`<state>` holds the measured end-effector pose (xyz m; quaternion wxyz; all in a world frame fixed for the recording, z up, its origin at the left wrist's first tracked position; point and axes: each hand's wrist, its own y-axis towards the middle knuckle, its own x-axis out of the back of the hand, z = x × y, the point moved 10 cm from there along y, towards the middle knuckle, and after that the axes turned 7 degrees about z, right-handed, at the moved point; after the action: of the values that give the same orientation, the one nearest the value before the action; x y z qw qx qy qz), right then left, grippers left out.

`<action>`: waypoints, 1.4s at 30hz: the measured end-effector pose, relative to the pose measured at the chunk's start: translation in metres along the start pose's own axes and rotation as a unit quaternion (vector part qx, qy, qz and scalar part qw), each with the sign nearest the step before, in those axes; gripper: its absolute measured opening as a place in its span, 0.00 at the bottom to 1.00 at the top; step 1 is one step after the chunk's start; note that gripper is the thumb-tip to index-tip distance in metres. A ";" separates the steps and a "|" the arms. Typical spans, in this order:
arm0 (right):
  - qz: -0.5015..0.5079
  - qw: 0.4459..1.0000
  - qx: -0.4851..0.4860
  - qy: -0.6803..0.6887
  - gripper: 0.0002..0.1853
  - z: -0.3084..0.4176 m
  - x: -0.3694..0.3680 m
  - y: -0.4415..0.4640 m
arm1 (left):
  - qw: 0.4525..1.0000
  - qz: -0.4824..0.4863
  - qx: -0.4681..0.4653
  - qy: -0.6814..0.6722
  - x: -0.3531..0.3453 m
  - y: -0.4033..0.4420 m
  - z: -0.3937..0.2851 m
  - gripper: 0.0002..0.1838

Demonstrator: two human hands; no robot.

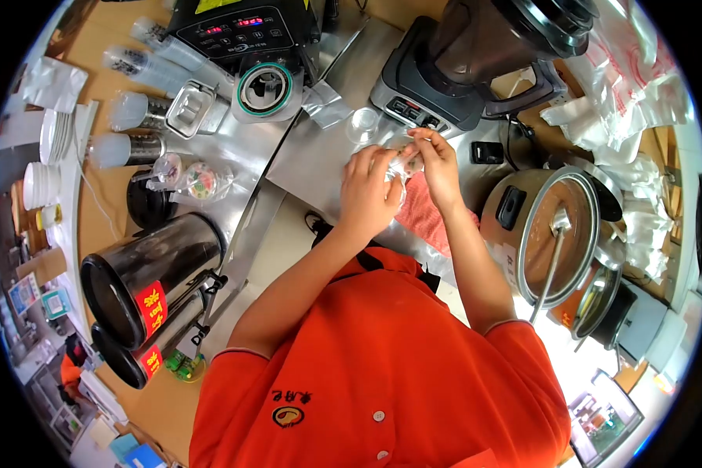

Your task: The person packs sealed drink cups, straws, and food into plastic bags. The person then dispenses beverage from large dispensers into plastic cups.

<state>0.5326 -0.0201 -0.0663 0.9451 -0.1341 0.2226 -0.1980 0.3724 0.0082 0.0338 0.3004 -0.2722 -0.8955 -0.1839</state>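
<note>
In front of my chest, over the steel counter (304,156), my left hand (366,191) is closed around a crinkled clear plastic bag (402,165). Its contents are too small and too covered to make out. My right hand (438,168) pinches the upper edge of the same bag between thumb and fingers. Just beyond my left hand stands a small clear plastic cup (363,125). A red cloth (429,212) lies under my right wrist. Flat on the counter to the left is a loose clear plastic wrapper (325,105).
A blender (437,86) stands behind my hands, and a cup-sealing machine (242,47) is at the back left. On the right, a large pot (569,257) holds brown liquid and a ladle (554,249). Black-lidded steel dispensers (156,265), stacked cups (144,66) and a steel container (191,109) are left.
</note>
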 end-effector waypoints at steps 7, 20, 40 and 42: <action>-0.005 0.895 0.065 -0.441 0.17 0.042 -0.021 -0.026 | 0.983 0.123 -0.048 0.123 -0.029 -0.027 0.010 0.23; 0.074 0.720 0.194 -0.662 0.11 -0.020 -0.062 -0.078 | 0.982 0.015 0.102 -0.157 0.006 -0.056 0.063 0.20; 0.061 0.889 0.128 -0.435 0.20 -0.025 -0.071 -0.086 | 0.980 0.029 0.033 -0.192 -0.032 -0.026 0.098 0.06; 0.090 0.800 0.148 -0.574 0.14 -0.022 -0.085 -0.088 | 0.981 0.073 0.026 -0.176 -0.041 -0.029 0.098 0.12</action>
<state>0.4246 -0.0651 -0.0240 0.9219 -0.0614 -0.3814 -0.0292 0.3396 0.0189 -0.0707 0.1581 -0.3573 -0.9163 -0.0876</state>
